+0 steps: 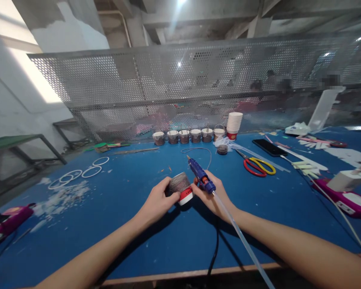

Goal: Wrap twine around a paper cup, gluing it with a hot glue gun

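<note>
Near the front edge of the blue table (114, 224), the left hand (158, 202) grips a cup (181, 188) wrapped in dark cord, lying tilted with its red-and-white rim toward the person. The right hand (212, 196) clasps a blue glue gun (201, 176), its long axis slanting up-left, nozzle pointing away, glue stick trailing back. Bare tabletop lies all round the hands; scissors (258, 165) and a phone (269, 147) sit well apart on the right
</note>
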Available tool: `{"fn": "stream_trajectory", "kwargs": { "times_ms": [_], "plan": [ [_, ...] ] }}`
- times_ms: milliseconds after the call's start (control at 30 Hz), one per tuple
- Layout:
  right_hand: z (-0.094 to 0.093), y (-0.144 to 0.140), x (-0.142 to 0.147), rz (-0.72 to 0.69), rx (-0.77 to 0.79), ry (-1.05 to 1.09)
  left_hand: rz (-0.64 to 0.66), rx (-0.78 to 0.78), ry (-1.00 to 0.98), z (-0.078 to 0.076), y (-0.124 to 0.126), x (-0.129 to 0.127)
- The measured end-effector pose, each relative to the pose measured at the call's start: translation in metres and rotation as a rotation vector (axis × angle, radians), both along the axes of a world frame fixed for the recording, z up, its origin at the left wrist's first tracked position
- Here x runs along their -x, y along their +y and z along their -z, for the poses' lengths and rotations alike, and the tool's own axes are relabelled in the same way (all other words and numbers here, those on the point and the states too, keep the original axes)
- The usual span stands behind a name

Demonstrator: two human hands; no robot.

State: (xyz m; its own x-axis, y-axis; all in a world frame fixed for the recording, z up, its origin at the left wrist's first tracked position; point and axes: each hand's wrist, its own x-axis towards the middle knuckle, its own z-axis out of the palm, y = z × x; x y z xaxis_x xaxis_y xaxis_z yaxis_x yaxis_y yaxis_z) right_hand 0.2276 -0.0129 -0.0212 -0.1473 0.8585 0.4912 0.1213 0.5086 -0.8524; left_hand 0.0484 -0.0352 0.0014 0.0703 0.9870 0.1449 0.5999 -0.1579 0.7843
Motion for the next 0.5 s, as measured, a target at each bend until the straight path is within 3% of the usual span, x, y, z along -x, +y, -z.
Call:
{"fn": "stream_trajectory", "kwargs": {
  "times_ms": [500],
  "plan": [
    [0.0001,-0.0002,0.0001,-0.010,0.015,-0.023,0.028,-0.033,-0.076,0.0014,-0.0006,0.0014]
  ]
}}
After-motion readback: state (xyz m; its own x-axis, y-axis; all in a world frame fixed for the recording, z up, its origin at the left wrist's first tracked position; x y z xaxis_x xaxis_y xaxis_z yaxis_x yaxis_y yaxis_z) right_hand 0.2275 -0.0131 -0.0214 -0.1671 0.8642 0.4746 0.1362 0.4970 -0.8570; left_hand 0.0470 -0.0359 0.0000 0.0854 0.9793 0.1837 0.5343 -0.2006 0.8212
